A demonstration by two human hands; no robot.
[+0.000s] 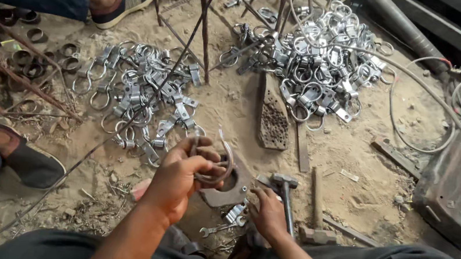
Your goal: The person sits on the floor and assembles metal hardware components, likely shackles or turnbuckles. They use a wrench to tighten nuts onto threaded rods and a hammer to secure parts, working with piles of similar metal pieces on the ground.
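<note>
Left hand (177,178) curling closed around a bent metal U-clamp (215,166), right hand (267,210) gripping a hammer (285,198) on the sandy floor (355,162), clamp piles (315,58) lying beyond

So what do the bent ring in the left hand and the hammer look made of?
Bent ring in the left hand: looks like bare steel rod, dull grey with a shiny end. Hammer by the right hand: grey metal head and shaft, probably steel, scuffed and dusty.

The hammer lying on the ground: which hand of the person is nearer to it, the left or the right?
The right. The right hand rests against the hammer, touching its handle just below the head. The left hand is off to the hammer's left, raised and holding a bent metal ring.
</note>
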